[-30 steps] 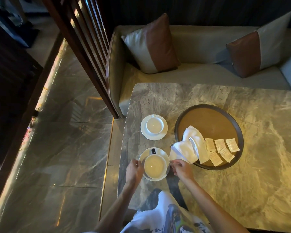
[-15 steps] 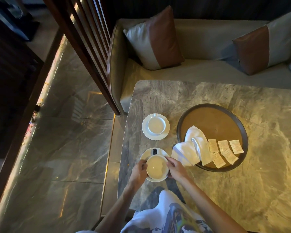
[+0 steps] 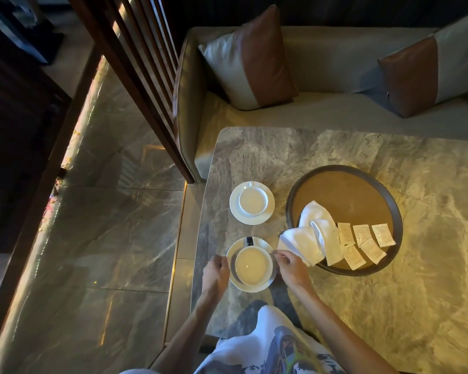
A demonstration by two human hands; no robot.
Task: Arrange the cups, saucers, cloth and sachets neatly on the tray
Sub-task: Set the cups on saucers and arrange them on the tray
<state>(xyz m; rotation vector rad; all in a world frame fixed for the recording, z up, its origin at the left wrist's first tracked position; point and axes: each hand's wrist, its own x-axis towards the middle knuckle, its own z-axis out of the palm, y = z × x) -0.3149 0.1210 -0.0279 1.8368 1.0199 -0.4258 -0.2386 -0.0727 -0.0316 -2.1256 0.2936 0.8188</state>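
Head view: I see left hand [image 3: 216, 271], fingers curled on left rim of near saucer [image 3: 254, 288]; right hand [image 3: 292, 268] pinches right rim. Near cup [image 3: 253, 267] sits on it, on table [image 3: 254, 157] left of tray [image 3: 289, 209]. Far cup [image 3: 253, 202] on far saucer [image 3: 251, 220] beyond. Cloth [image 3: 316, 236] drapes over tray's near-left rim; five sachets [image 3: 362, 240] lie in tray beside it.

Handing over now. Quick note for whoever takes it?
Left hand and right hand each grip an edge of the near saucer; near cup sits on it.
Far cup on far saucer; both sets on the table, off the tray.
Done: five sachets on tray; cloth half over its rim.
Left: move both sets on, tidy cloth.
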